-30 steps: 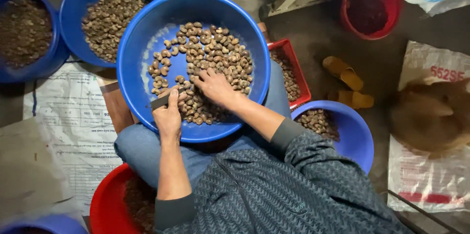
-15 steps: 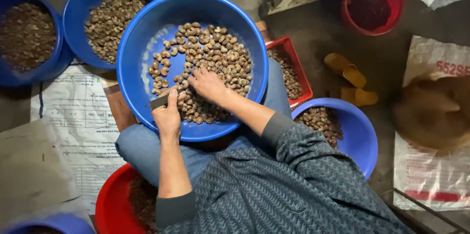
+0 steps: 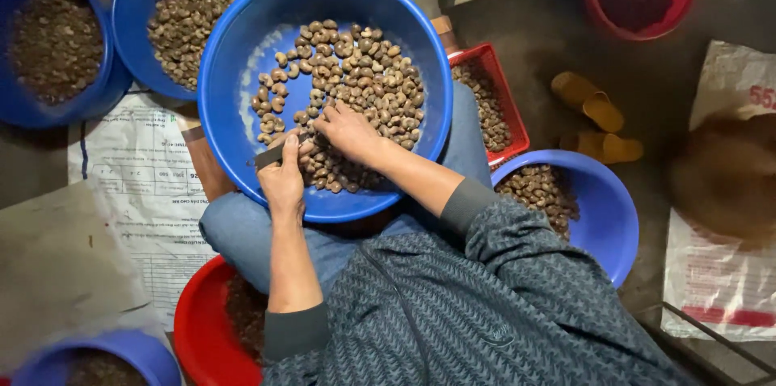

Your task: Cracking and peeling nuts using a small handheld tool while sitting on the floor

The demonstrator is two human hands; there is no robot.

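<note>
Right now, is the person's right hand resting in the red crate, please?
No, the right hand is on the nuts inside the big blue basin.

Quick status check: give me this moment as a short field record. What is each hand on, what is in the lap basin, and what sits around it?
left hand: grips a small dark blade, at the near edge of the nut pile
right hand: fingers spread on the cashew nuts
lap basin: large blue basin, nuts heaped toward the right and near side
left of it: two blue basins of darker nuts
right of it: red crate, blue bowl, both holding nuts
near left: red basin
floor: yellow sandals, printed paper sheet
</note>
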